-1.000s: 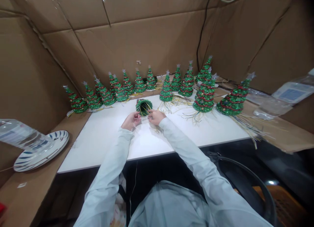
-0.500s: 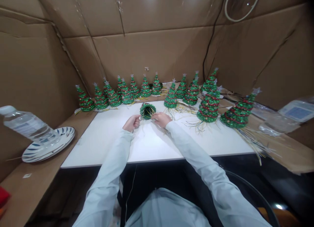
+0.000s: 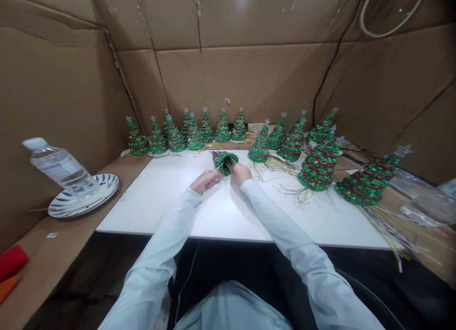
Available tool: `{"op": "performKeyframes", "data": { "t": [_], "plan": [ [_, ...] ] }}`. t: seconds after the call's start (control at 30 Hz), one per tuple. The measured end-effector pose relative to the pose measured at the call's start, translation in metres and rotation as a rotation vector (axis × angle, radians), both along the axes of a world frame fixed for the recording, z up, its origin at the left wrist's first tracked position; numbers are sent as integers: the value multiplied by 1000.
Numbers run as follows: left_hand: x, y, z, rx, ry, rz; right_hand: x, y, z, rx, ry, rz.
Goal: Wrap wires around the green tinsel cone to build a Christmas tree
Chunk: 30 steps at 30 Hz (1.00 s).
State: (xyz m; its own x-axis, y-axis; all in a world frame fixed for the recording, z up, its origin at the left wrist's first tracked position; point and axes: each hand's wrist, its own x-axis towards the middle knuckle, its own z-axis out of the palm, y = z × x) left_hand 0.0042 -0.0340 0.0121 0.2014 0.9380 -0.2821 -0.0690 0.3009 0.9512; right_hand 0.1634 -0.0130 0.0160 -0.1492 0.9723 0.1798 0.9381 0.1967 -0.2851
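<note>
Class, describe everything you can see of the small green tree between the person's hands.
The small tinsel-covered cone tree lies on its side, its wide end turned toward the person, showing a dark hollow base with pale yellow, straw-like strands fanning out. Its green surface looks glittery, with red near the far end. The strands reach the right hand, with the left hand just beside. Whether it touches the white tabletop cannot be told.

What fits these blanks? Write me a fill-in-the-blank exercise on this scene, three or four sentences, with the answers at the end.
The left hand and right hand are at a small green tinsel tree lying on its ____. Pale strands spill from the tree's open ____. The plate by the plastic water bottle has ____ stripes. The wall behind the table is made of ____.

Missing words: side; base; blue; cardboard.
</note>
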Motion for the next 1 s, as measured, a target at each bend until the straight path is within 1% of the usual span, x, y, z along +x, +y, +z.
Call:
{"op": "performKeyframes", "data": {
  "t": [0.03,0.1,0.2,0.27,0.3,0.37,0.43,0.57,0.6,0.67,0.73,0.83,0.87,0.93,1.0],
  "plan": [
    [0,1,-1,11,6,-11,-1,-1,-2,19,-8,0],
    [1,4,-4,77,105,-10,-2,-2,-6,65,-25,31],
    [6,9,-11,201,323,112,-3,-2,-12,130,-29,83],
    [9,9,-12,303,457,171,-3,1,-15,152,29,97],
    [11,9,-12,338,501,181,-3,4,-16,155,82,102],
    [14,7,-10,354,531,174,-1,10,-19,157,218,113],
    [16,5,-6,283,460,141,2,17,-22,154,370,119],
    [16,6,-1,9,156,29,8,24,-25,102,632,98],
    [15,8,-1,-61,115,3,8,24,-25,85,660,89],
    [14,11,-1,-151,93,-27,8,22,-25,67,641,71],
    [16,13,-2,-138,119,10,7,19,-22,75,547,66],
    [27,11,-3,-30,203,139,5,15,-19,108,378,108],
    [32,10,-3,-21,227,166,5,14,-18,118,332,129],
    [40,7,-3,19,197,202,6,13,-17,141,274,156],
    [43,6,-3,-22,91,183,7,11,-17,184,259,155]
  ]
}}
